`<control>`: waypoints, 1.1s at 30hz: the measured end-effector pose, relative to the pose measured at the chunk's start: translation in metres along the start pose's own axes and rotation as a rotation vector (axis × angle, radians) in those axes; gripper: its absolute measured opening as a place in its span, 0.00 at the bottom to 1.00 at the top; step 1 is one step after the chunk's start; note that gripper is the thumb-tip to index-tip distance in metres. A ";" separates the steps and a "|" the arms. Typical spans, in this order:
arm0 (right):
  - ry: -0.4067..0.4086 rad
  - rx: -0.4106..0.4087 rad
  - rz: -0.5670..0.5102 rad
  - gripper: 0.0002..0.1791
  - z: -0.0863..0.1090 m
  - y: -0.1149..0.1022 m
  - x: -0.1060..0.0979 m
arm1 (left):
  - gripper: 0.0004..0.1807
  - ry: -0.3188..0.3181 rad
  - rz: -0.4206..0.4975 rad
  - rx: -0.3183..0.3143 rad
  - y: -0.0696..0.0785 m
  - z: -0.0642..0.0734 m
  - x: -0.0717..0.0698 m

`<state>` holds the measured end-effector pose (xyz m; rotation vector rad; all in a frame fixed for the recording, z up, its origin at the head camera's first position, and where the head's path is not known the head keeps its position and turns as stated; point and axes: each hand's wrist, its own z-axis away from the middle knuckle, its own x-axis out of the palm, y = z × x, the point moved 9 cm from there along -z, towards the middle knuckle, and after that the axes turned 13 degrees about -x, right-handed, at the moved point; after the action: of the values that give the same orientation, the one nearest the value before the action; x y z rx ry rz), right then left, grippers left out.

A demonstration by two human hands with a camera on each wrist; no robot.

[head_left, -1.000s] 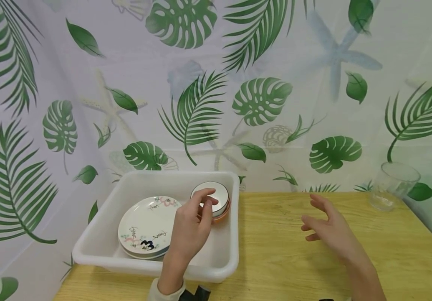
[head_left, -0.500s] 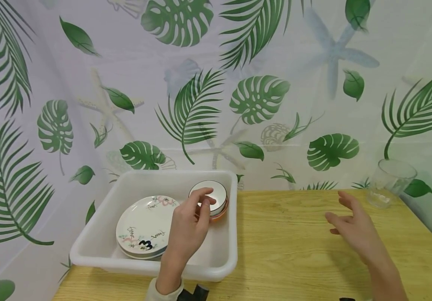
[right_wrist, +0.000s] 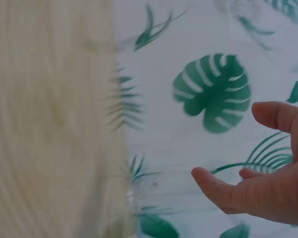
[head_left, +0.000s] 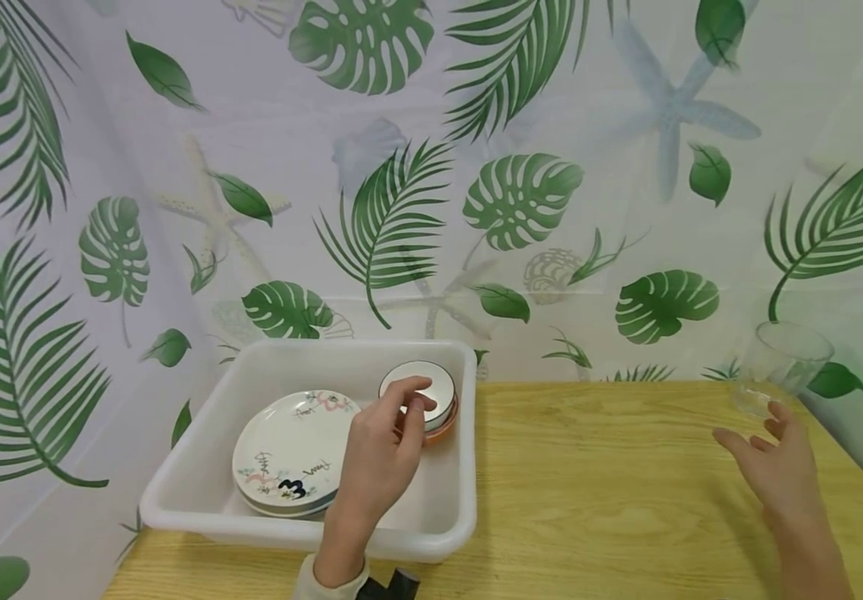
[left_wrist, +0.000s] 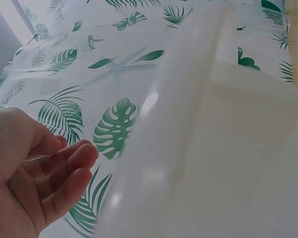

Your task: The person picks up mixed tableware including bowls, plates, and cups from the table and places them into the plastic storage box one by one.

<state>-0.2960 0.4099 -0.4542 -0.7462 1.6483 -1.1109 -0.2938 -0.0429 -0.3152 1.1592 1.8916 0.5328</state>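
My left hand [head_left: 382, 446] is held over the white plastic tub [head_left: 464, 500], its fingers loosely curled and holding nothing. In the head view it overlaps a stack of small bowls [head_left: 434, 387], white over orange, and the edge of some stacked flower-patterned plates [head_left: 292, 450]. The left wrist view shows the hand [left_wrist: 49, 173] beside the tub's pale wall [left_wrist: 188, 148]. At the right, my right hand [head_left: 782, 467] has thumb and fingers spread apart with nothing between them. Its fingertips are close to a clear drinking glass [head_left: 780, 362] near the table's back right corner.
A yellow wood-grain table [head_left: 589, 500] carries the tub on its left side. Behind it and at both sides hang white sheets [head_left: 551, 333] printed with green leaves. A dark strap device [head_left: 393, 585] sits on the left wrist.
My right hand has moved steadily to the right, from the middle of the table's right half up to the glass. My left hand has stayed over the tub.
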 end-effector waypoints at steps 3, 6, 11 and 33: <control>0.055 0.070 -0.064 0.53 -0.008 0.021 -0.009 | 0.12 0.002 -0.006 0.001 0.000 0.000 0.000; 0.110 0.152 -0.110 0.57 -0.016 0.041 -0.017 | 0.12 0.008 -0.016 0.003 -0.001 0.000 -0.001; 0.196 0.222 -0.119 0.62 -0.030 0.061 -0.026 | 0.13 0.006 -0.023 -0.004 -0.003 0.001 -0.002; 0.285 0.315 -0.088 0.65 -0.089 0.108 -0.053 | 0.13 -0.023 -0.030 -0.021 -0.009 0.004 0.001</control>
<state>-0.3584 0.5269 -0.5238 -0.4745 1.6287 -1.5541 -0.2955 -0.0467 -0.3245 1.1177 1.8763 0.5192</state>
